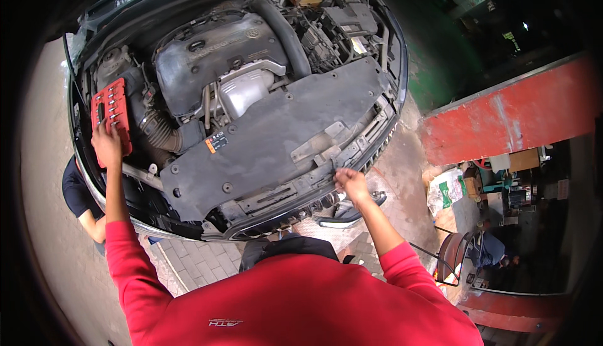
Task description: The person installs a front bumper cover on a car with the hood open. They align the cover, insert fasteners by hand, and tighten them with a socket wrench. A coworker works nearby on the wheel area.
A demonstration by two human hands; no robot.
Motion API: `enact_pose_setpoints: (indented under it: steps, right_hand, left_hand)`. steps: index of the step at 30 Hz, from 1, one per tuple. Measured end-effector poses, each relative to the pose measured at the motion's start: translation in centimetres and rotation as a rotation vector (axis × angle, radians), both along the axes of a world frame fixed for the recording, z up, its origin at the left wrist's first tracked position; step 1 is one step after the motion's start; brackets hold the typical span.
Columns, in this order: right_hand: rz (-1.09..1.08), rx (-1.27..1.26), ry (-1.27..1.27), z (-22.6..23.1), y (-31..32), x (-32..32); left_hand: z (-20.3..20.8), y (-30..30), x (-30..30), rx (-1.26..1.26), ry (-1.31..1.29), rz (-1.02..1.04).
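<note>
A red socket tray (117, 91) with rows of small metal pieces rests at the left side of a car's engine bay. My left hand (107, 145) reaches over its near end, fingers stretched out and apart onto the pieces. Whether a fingertip grips one of them is too small to tell. My right hand (352, 184) is closed, fingers curled, at the front edge of the bay beside the black radiator cover panel (264, 145). Anything inside those fingers is hidden.
The engine with its dark plastic cover (217, 47) fills the bay. Another person in a dark shirt (78, 189) crouches by the car's left side. At right are a red beam (509, 110), a chair (453, 255) and cluttered shelves. A detached trim piece (342, 221) lies below the bumper.
</note>
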State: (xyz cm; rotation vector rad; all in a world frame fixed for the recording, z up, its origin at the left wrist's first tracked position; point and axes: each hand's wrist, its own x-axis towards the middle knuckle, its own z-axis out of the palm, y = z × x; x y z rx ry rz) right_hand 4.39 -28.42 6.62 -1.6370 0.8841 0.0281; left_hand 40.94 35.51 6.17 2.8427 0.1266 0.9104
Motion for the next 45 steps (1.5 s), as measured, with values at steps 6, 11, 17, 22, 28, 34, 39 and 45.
enact_pose_setpoints:
  steps: [6, 11, 17, 22, 28, 34, 39, 45]
  right_hand:
    - [-0.108, -0.212, -0.070, -1.7, -9.8, 7.9]
    - [-0.264, -0.258, 0.032, -3.9, -13.4, 13.9]
    - [-0.449, 0.031, -0.020, -3.6, -13.8, 14.2]
    - [-0.215, -0.094, -0.007, -1.9, -16.3, 9.6]
    - [-0.193, -0.083, -0.058, -2.9, -17.2, 10.0]
    - [-0.257, 0.048, -0.077, -3.1, -17.6, 11.8]
    - [-0.291, 0.117, -0.148, -2.6, -18.3, 9.3]
    - [0.060, -0.418, 0.246, -0.4, -19.6, 7.1]
  left_hand:
    - [0.7, -16.9, -7.2, -0.242, 0.344, -0.807]
    - [-0.6, -23.8, -8.7, -0.542, 0.959, -0.708]
    - [0.2, -25.7, -12.0, -0.546, 0.737, -0.702]
    - [0.8, -27.7, -16.2, -0.412, 0.671, -0.703]
    - [1.1, -28.7, -17.9, -0.648, 0.668, -0.625]
    - [2.1, -28.3, -19.1, -0.625, 0.638, -0.583]
    - [2.6, -28.4, -19.6, -0.590, 0.607, -0.614]
    - [2.3, -30.2, -19.3, -0.461, 0.565, -0.709]
